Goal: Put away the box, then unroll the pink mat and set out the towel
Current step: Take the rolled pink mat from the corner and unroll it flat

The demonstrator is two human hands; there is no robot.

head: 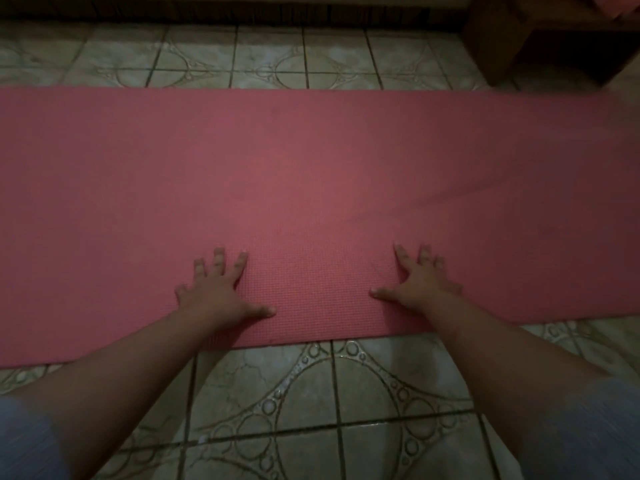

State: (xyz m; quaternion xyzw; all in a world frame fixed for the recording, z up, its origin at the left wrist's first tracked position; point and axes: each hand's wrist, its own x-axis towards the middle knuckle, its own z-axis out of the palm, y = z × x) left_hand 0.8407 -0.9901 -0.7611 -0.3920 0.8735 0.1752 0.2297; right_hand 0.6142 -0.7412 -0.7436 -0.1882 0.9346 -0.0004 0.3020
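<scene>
On the floor: pink mat [311,168] lies unrolled and flat across the tiles, running from the left edge of view to the right edge.
Mat surface: fine woven-looking texture; a faint diagonal crease runs up toward the right from a point above the right hand.
Mat near edge: straight, lying on the tiled floor [346,393] just in front of the person.
Left hand [218,292]: flat, palm down, fingers straight and spread, pressing on the mat close to its near edge; thumb points toward the right hand.
Right hand [415,285]: also flat, palm down, fingers straight and spread on the mat; thumb points toward the left hand. Neither hand grips anything.
Hand spacing: side by side, apart from each other, with bare mat between them.
Forearms: both bare, reaching from the lower corners of view across the tiles onto the mat.
Sleeves: pale bluish fabric [24,441] at the lower left corner, and the same at the lower right; blurred.
Floor: pale square tiles with dark grout and a raised ring-and-curve pattern, visible on both long sides of the mat.
Far side: dark band along the top of view beyond the tiles; detail too dim to tell.
Upper right: dark wooden furniture [540,39] standing on the tiles just past the mat's far edge.
Lighting: dim, corners darkened.
</scene>
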